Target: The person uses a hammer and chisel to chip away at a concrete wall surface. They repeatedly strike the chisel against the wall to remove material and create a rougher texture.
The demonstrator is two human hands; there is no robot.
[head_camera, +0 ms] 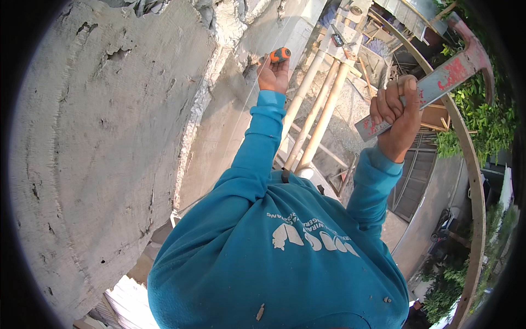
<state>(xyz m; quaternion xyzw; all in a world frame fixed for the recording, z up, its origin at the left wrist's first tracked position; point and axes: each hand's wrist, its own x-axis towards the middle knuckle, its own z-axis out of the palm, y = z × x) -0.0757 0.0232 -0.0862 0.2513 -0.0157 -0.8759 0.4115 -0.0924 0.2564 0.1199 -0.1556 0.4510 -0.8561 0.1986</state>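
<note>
My left hand [274, 75] holds a screwdriver or chisel with an orange and black handle [280, 55], its blade end against the rough concrete wall and mostly hidden. A thin pale string [246, 98] runs along the wall past that hand. My right hand [397, 107] grips a claw hammer [448, 80] by its grey metal handle with worn red paint. The hammer is raised at the right, well apart from the handled tool, its head towards the upper right.
Rough concrete [102, 144] fills the left side. Bamboo poles [314, 103] run below, with a board [341, 39] bearing tools at their far end. A long curved-looking wooden strip [472, 177] passes at the right. The ground with timber pieces lies far below.
</note>
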